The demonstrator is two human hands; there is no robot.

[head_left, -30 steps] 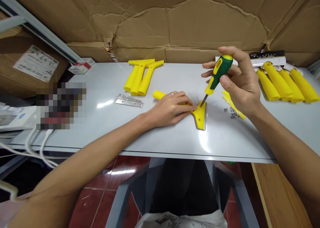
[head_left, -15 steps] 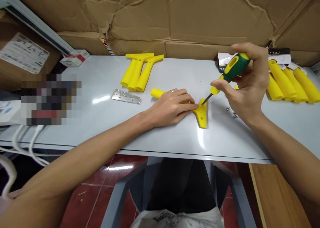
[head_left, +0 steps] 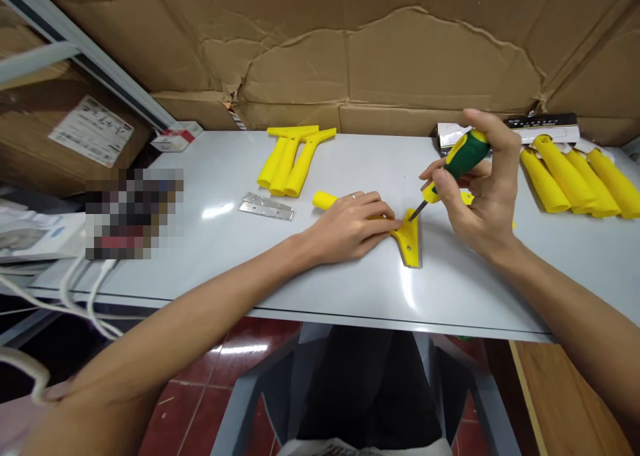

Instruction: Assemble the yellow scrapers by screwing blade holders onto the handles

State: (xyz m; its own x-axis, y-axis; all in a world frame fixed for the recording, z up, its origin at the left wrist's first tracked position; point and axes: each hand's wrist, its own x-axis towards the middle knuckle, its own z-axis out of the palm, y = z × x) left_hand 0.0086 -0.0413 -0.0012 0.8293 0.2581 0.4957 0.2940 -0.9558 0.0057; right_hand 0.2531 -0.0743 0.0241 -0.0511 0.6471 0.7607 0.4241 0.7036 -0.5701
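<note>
A yellow scraper point(head_left: 409, 239) lies flat on the table, a thin metal blade along its right edge and a screw showing in its lower part. My left hand point(head_left: 353, 226) is closed over its handle and presses it down; much of the handle is hidden. In my right hand point(head_left: 487, 196) is a screwdriver point(head_left: 467, 155) with a green and yellow grip. It slants down to the left, its tip at the upper screw hole of the scraper head. Flat metal blades point(head_left: 267, 207) lie to the left of my left hand.
Three yellow scraper handles point(head_left: 290, 163) lie at the back left. Several yellow handles point(head_left: 565, 176) rest at the back right, beside a black and white package point(head_left: 543, 128). White cables point(head_left: 95, 296) hang at the left edge. Cardboard point(head_left: 380, 69) stands behind the table point(head_left: 340, 289).
The whole view has shifted, so things appear lower and mostly farther right. My right hand's fingers have changed position on the screwdriver, while its tip stays at the upper hole. My left hand still holds the scraper.
</note>
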